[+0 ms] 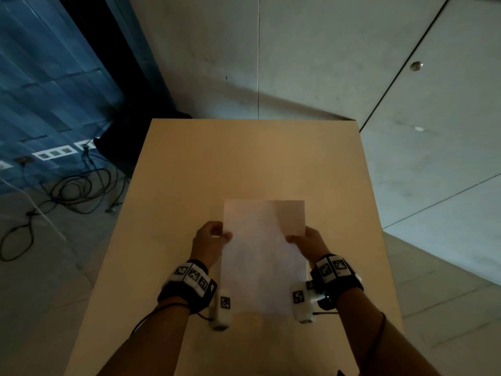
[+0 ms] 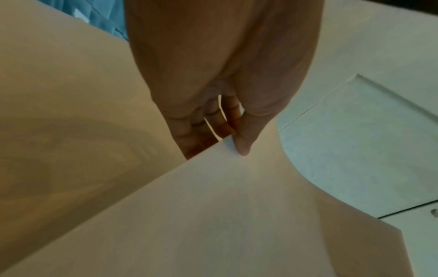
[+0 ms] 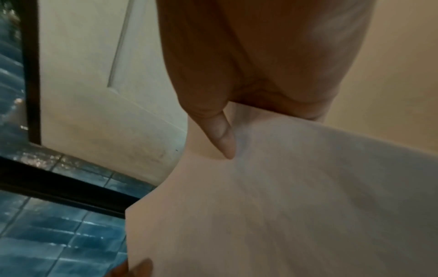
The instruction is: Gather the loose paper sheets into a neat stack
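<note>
Head view: my left hand [image 1: 210,241] pinches the paper sheets [image 1: 264,256] by their left edge, my right hand [image 1: 306,241] pinches the right edge; the sheets hang between them, above the counter [image 1: 244,158] beyond.

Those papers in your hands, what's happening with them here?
A person is holding a stack of paper sheets over a wooden table, one hand on each long side. The left hand pinches the left edge, thumb on top and fingers underneath, and the right hand grips the right edge the same way. The sheets look gathered into one pile with edges roughly lined up, held above the table; whether the bottom edge touches it is unclear. No other loose sheets show on the table.
</note>
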Tool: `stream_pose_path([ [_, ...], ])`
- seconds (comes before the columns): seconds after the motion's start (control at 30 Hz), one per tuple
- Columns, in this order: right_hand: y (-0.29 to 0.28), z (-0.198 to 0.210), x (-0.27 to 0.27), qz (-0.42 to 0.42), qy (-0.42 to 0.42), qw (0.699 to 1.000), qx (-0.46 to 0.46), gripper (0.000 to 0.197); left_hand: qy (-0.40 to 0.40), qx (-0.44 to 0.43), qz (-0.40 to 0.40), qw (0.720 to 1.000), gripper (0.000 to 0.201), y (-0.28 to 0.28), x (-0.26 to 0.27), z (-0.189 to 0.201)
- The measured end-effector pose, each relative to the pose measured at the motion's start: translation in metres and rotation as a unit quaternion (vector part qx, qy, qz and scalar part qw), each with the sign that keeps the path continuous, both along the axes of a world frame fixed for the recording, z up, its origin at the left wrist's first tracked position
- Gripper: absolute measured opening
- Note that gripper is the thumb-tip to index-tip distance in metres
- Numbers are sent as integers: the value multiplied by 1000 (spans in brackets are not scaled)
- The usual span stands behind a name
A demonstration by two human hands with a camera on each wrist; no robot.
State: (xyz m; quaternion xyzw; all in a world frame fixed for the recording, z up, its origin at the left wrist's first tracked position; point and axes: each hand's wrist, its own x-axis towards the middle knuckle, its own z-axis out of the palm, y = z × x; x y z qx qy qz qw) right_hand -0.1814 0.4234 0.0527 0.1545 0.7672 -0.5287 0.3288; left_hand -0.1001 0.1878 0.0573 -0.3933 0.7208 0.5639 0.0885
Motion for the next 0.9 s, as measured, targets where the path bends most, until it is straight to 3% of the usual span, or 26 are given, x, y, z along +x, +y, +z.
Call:
stream_pose_path([
  [0.13, -18, -14, -28, 40, 7, 996, 81, 49, -12, -78, -22, 997, 31, -7, -30, -11],
  [0.4, -45, -35, -64, 89, 45, 972, 212, 42, -63, -167, -39, 983, 31, -23, -75, -39],
  [0.5, -47, -42, -66, 92, 46, 965, 241, 50, -74, -194, -55, 977, 33, -28, -79, -48],
  [0.7, -41, -46, -50, 86, 77, 951, 286, 68, -69, -209, -56, 974, 35, -31, -72, -56],
  [0.83, -20, -43, -20, 70, 78, 957, 271, 60, -73, -240, -110, 962, 35, -31, -50, -51],
  [0.9, -3, -45, 5, 78, 89, 955, 274, 53, -87, -298, -166, 936, 35, -29, -26, -51],
])
